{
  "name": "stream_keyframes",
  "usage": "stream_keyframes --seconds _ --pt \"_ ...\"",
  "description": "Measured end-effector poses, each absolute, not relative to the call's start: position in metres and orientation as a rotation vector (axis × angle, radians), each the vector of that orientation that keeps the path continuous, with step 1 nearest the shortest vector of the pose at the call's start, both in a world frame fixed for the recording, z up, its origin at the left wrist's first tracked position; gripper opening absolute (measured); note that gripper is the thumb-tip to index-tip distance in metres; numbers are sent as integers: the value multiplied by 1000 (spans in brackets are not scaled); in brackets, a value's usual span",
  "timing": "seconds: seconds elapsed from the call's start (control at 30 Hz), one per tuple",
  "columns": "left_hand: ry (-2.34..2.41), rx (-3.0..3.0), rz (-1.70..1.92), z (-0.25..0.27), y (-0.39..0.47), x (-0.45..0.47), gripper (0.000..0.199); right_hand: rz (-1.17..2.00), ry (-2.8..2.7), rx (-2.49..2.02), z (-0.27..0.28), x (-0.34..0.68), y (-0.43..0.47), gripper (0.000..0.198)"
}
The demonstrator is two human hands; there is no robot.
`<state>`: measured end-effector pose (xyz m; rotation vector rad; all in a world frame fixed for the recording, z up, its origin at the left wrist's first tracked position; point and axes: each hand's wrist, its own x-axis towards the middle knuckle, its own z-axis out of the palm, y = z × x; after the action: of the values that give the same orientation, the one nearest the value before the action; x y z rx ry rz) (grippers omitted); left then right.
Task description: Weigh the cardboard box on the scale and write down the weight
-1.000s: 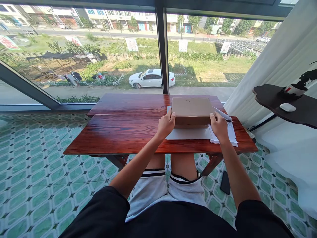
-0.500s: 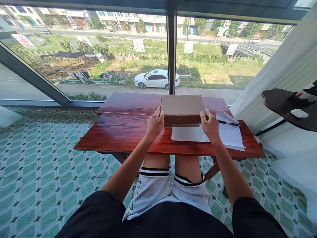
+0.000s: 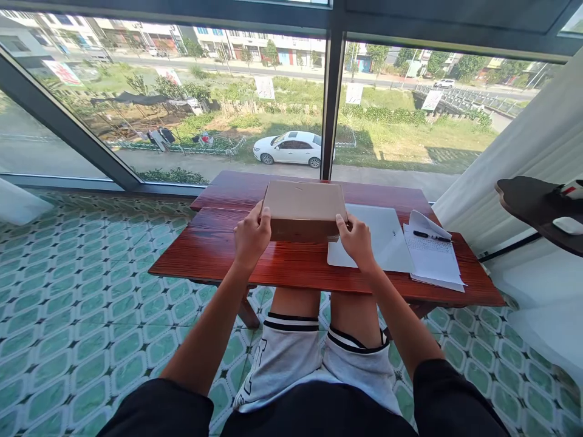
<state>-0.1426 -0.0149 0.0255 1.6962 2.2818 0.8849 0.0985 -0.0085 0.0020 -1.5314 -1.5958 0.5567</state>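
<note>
Between my two hands is a brown cardboard box (image 3: 304, 203), its lid closed and its top level. My left hand (image 3: 252, 235) grips the box's left end, thumb on the front corner and fingers hidden behind. At the right end my right hand (image 3: 357, 241) holds it the same way. The box is over the dark red wooden table (image 3: 204, 243); whether its underside touches the wood I cannot tell. A silver laptop (image 3: 378, 233) lies shut on the table to the right, partly covered by my right hand and the box.
Right of the laptop lie papers (image 3: 435, 258) with handwriting and a black pen (image 3: 430, 235) on top. A dark shelf (image 3: 537, 206) holding a white mouse-shaped object (image 3: 568, 226) juts in at the right. Large windows stand behind the table, with a white curtain (image 3: 523, 139) beside them.
Both hands have carried the box to the left, uncovering more of the laptop. The whole view has shifted slightly.
</note>
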Motion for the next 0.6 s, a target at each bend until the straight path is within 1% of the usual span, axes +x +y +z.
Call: stream_keyframes --seconds 0.2,0.6 --pt "2301 1562 982 16 -15 -166 56 614 -1629 -1473 -3 73 -9 47" --pt "2337 1527 945 -8 -15 -183 57 653 -1678 -1471 -18 59 -9 45"
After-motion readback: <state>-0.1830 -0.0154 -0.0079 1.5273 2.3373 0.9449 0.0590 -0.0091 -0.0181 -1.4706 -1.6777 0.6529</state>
